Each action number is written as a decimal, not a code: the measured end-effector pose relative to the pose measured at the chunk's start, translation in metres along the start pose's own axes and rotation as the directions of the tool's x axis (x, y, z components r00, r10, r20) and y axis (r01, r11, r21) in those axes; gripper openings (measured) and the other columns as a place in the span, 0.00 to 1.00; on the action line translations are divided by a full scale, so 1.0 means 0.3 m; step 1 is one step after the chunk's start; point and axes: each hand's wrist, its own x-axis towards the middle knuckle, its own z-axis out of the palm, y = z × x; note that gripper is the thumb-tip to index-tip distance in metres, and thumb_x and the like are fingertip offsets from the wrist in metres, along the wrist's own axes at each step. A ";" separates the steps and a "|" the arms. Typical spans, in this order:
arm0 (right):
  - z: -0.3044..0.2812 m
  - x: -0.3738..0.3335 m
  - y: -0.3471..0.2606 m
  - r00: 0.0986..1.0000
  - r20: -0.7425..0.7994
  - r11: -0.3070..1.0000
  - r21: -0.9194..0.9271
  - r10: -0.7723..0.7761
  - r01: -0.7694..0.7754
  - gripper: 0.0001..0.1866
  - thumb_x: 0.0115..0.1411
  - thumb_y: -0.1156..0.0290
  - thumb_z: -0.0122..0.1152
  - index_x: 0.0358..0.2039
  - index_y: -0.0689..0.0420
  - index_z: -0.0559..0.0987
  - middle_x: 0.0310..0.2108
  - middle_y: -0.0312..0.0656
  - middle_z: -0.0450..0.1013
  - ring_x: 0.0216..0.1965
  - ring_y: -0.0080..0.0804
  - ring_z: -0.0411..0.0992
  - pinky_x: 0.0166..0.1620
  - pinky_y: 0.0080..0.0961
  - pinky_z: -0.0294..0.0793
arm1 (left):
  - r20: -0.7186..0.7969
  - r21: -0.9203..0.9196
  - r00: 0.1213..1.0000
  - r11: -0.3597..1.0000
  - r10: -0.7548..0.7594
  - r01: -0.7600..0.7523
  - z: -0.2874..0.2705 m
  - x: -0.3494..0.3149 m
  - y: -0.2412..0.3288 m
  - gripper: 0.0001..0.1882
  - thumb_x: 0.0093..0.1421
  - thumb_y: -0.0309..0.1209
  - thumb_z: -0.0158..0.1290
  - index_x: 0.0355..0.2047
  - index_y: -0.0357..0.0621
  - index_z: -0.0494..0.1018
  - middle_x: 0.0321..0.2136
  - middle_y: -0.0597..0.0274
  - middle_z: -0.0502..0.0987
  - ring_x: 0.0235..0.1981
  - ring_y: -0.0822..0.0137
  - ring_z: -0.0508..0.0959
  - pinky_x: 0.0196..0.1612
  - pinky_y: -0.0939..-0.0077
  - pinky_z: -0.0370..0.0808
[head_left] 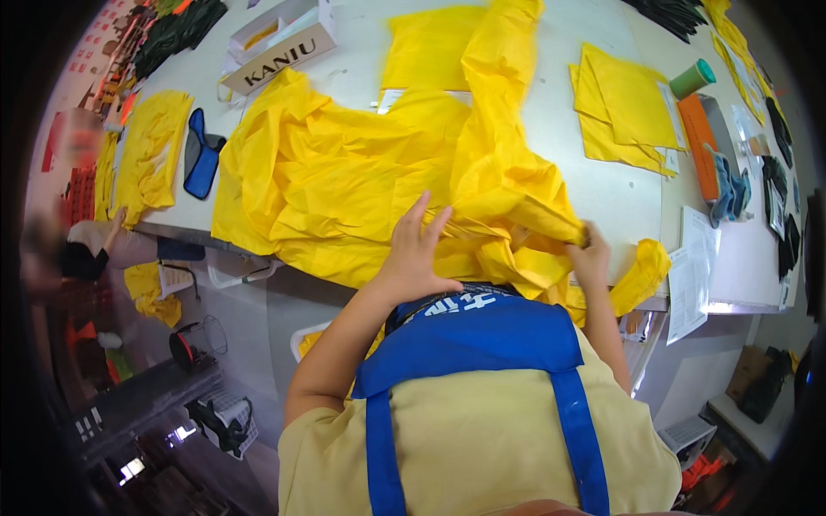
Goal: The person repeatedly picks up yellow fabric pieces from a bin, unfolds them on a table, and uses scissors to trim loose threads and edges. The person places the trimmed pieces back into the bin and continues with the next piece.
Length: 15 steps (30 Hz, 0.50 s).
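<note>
A large yellow garment (353, 163) of thin, crinkled fabric lies spread over the table in front of me, with its near edge hanging past the table's front. My left hand (416, 254) rests on it near the middle, fingers spread and flat. At the right, my right hand (590, 255) pinches a fold at the garment's edge, thumb and fingers closed on the cloth. A long sleeve-like part (495, 95) runs from there toward the far side. Another narrow yellow piece (641, 277) hangs over the front edge beyond my right hand.
Folded yellow pieces (624, 99) lie at the right, near a green-topped roll (692, 78) and an orange box (699, 142). A white box (280, 47) stands at the far left. Blue-black pouches (202, 159) lie beside it. At left, another person's hand (118, 219) touches yellow fabric.
</note>
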 end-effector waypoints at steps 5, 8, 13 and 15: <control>-0.165 0.036 -0.414 0.906 -0.115 0.776 0.479 -0.407 0.409 0.18 0.44 0.89 0.55 0.38 0.63 0.75 0.35 0.35 0.72 0.39 0.19 0.69 0.45 0.15 0.68 | -0.179 0.187 0.978 0.979 0.111 -0.077 0.053 0.019 0.001 0.53 0.35 0.46 0.68 0.61 0.52 0.56 0.65 0.42 0.37 0.65 0.38 0.37 0.62 0.39 0.39; -0.202 0.091 -0.716 0.783 -0.170 0.580 0.582 -0.599 0.570 0.13 0.49 0.82 0.59 0.38 0.65 0.74 0.34 0.35 0.72 0.36 0.21 0.71 0.43 0.17 0.69 | -0.417 0.210 0.894 0.974 0.168 -0.085 -0.052 0.209 -0.013 0.51 0.36 0.48 0.67 0.60 0.51 0.57 0.64 0.41 0.39 0.65 0.37 0.38 0.61 0.37 0.41; -0.230 -0.018 -1.234 0.600 0.074 0.284 0.922 -0.797 0.262 0.18 0.52 0.73 0.59 0.43 0.66 0.73 0.33 0.43 0.73 0.32 0.23 0.71 0.29 0.16 0.68 | -0.670 0.302 0.708 0.953 0.224 -0.016 -0.493 0.488 0.035 0.48 0.39 0.48 0.65 0.60 0.49 0.58 0.63 0.43 0.42 0.64 0.39 0.41 0.60 0.40 0.44; -0.302 -0.086 -1.412 0.476 0.077 0.293 0.869 -0.876 0.399 0.21 0.54 0.70 0.59 0.48 0.67 0.71 0.35 0.47 0.74 0.33 0.27 0.72 0.32 0.20 0.70 | -0.722 0.334 0.630 0.941 0.286 -0.045 -0.711 0.558 0.152 0.47 0.40 0.49 0.64 0.60 0.49 0.58 0.63 0.43 0.43 0.64 0.40 0.42 0.60 0.41 0.45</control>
